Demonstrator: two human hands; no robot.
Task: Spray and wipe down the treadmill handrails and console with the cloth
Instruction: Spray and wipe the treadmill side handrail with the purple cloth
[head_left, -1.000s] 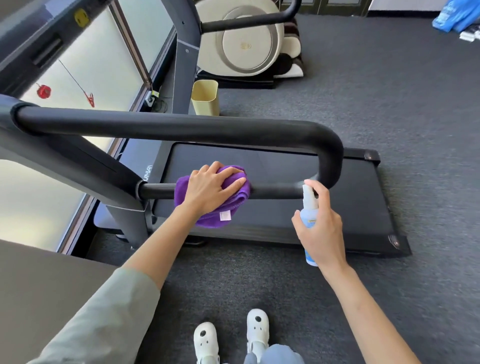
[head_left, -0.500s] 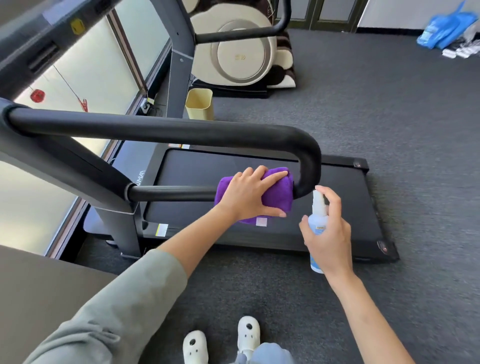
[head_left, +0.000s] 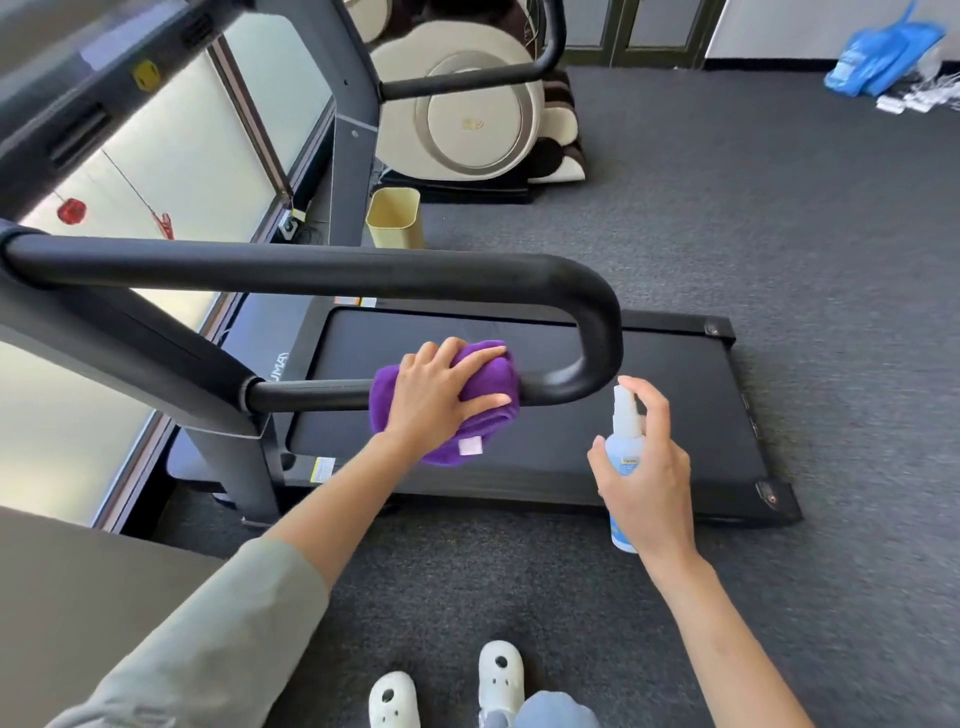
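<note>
Head view: left hand (head_left: 436, 400) clamps soft purple microfibre cloth (head_left: 488, 382) around slick black tubular handrail (head_left: 311, 395), right hand (head_left: 644, 467) grips light plastic spray bottle (head_left: 623, 447), forefinger on nozzle.

The floor is a dark grey carpet (head_left: 727, 218). At ten o'clock a large frosted window (head_left: 171, 150) lets in bright daylight; red ornaments (head_left: 71, 210) hang on it. At twelve o'clock stands a cream massage chair (head_left: 467, 114), and a pale yellow bin (head_left: 394, 217) is just in front of it. At two o'clock a blue plastic bag (head_left: 878, 57) lies near a white wall (head_left: 779, 26).
</note>
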